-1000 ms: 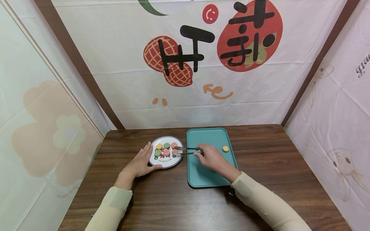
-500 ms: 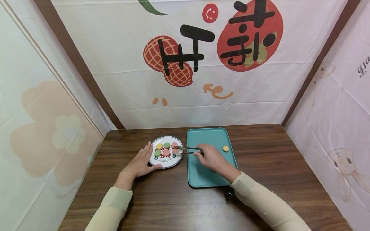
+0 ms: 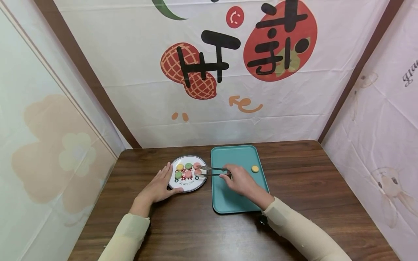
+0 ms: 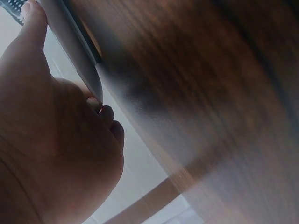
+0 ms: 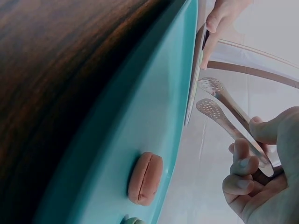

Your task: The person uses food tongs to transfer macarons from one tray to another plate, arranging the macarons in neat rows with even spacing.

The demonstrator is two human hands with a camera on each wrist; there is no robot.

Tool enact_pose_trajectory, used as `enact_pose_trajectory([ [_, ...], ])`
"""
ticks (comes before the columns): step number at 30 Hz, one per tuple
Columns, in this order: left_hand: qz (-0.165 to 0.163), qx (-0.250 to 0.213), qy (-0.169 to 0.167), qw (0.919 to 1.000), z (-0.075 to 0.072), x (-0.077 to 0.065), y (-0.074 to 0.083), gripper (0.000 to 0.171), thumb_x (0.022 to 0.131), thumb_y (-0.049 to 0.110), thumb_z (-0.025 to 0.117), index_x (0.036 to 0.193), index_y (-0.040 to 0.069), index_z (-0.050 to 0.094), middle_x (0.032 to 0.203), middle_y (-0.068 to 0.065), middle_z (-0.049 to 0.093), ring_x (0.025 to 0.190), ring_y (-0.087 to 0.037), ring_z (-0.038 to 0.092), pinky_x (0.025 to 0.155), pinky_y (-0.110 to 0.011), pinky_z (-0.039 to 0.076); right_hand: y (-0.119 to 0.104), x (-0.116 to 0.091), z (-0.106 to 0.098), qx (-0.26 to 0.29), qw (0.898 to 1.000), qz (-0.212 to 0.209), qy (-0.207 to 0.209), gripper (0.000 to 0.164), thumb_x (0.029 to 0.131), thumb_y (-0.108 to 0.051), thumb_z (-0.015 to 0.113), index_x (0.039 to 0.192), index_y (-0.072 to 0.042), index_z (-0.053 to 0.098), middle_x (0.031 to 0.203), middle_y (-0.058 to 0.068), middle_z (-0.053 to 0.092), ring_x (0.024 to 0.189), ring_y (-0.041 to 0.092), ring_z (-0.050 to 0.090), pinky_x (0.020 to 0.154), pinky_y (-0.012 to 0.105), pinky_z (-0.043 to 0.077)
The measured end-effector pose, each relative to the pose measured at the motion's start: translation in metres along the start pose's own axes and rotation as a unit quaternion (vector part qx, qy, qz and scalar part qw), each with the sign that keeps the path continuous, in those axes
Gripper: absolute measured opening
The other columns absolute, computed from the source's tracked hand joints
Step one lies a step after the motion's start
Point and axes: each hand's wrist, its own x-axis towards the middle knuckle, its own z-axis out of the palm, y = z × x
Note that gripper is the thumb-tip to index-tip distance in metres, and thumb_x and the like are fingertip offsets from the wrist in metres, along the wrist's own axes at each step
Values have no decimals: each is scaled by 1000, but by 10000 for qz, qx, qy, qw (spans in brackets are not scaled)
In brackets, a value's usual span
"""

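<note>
My left hand [image 3: 157, 186] rests at the left rim of a round white plate [image 3: 187, 187], its fingers straight along the rim and the thumb at the near side. Two rows of macarons lie on the plate: a yellow one [image 3: 180, 167], green ones [image 3: 188, 166] and pink ones [image 3: 188, 174]. My right hand [image 3: 242, 181] grips metal tongs [image 5: 233, 116] over the teal tray's left side. Their perforated tips reach over the plate's right side, by two pink macarons. In the right wrist view the tips stand apart, with nothing seen between them.
The teal tray [image 3: 233, 154] lies right of the plate. A yellow macaron [image 3: 255, 169] sits at its right side. Low in the right wrist view, a pink macaron [image 5: 145, 179] and part of a green one [image 5: 134, 220] lie on the tray. A printed cloth [image 3: 202, 127] hangs behind the table.
The tongs' tips are slightly wider apart than before. Both hands keep their places, and the macarons stay where they were. The head view has shifted a little.
</note>
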Motion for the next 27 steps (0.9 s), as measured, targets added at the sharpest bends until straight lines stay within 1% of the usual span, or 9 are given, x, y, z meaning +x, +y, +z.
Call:
enact_pose_trajectory([
  [3,-7,-13,-8,10000,2,-1,0,124,94,78,62,169,-7,12,178,-26,6,165,-43,11,133,-59,15,0,-5,-3,96,9999,54,48,34,105,-26,74,128,-1,73,103,8,75,82,15,68,66,32,57],
  [8,-20,-27,27,10000,3,-1,1,122,95,76,64,169,-7,12,178,-26,6,165,-42,11,133,-59,15,0,-12,-10,219,9995,156,177,35,105,-27,73,129,-2,73,104,8,76,81,13,67,63,30,56],
  [11,-34,-17,38,10000,2,-1,1,122,95,75,65,169,-7,12,178,-26,6,165,-42,11,133,-58,15,1,-16,-13,245,9993,148,239,35,105,-26,74,129,-2,73,102,7,76,78,12,66,62,30,55],
  [15,-53,-21,14,10000,2,0,0,123,95,77,63,169,-8,12,178,-26,5,165,-42,10,133,-59,15,4,-22,-18,239,9991,116,338,35,105,-26,74,129,-2,73,99,5,75,76,10,62,61,30,53],
  [23,-53,-48,33,10000,3,0,0,124,94,78,63,169,-7,11,178,-25,5,165,-42,10,133,-59,14,11,-32,-26,286,9986,227,374,35,106,-27,72,131,-2,72,96,1,72,78,9,61,68,34,56],
  [27,-71,-42,19,10000,2,-1,1,123,95,77,63,169,-6,11,178,-25,5,165,-42,10,133,-59,14,16,-37,-30,363,9981,207,442,35,105,-26,73,131,-2,72,90,-3,70,72,7,58,66,32,55],
])
